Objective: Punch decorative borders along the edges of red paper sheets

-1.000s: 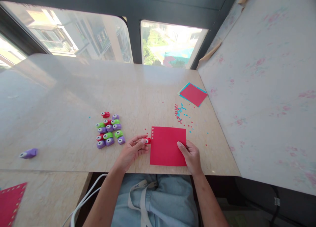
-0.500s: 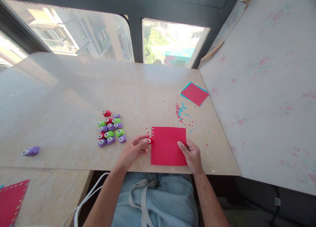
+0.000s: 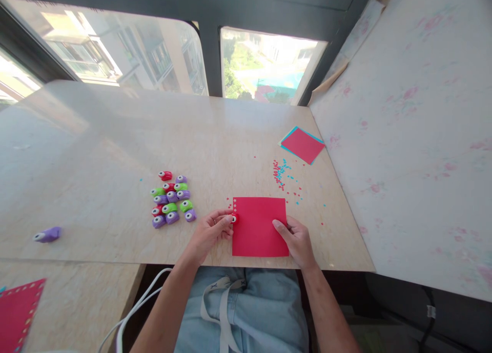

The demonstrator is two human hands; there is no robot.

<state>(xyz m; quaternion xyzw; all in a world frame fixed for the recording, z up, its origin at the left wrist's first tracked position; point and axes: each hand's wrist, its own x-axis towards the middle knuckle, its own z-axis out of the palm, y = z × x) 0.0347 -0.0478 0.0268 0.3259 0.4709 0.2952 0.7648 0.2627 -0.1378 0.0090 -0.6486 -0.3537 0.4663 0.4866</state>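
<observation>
A small red craft punch [image 3: 234, 218] is pinched in my left hand [image 3: 212, 232], its head over the left edge of a square sheet of red paper [image 3: 258, 230]. Above the punch, several small holes run down that edge from the top left corner. My right hand [image 3: 295, 239] grips the sheet's right side, thumb on top and fingers beneath. A few red punched bits [image 3: 229, 206] lie just left of the sheet. The underside of the punch is hidden.
Purple, green and red craft punches [image 3: 169, 208] stand grouped on the left; a lone purple punch [image 3: 47, 235] lies farther left. Red and blue paper bits [image 3: 280, 173] are scattered beyond the sheet, near stacked coloured paper [image 3: 303, 144]. A hole-edged red sheet [image 3: 19, 312] lies lower left.
The red sheet has shifted slightly left, so the punch now sits farther over its edge. My right hand has moved left with the sheet; my left hand is almost where it was.
</observation>
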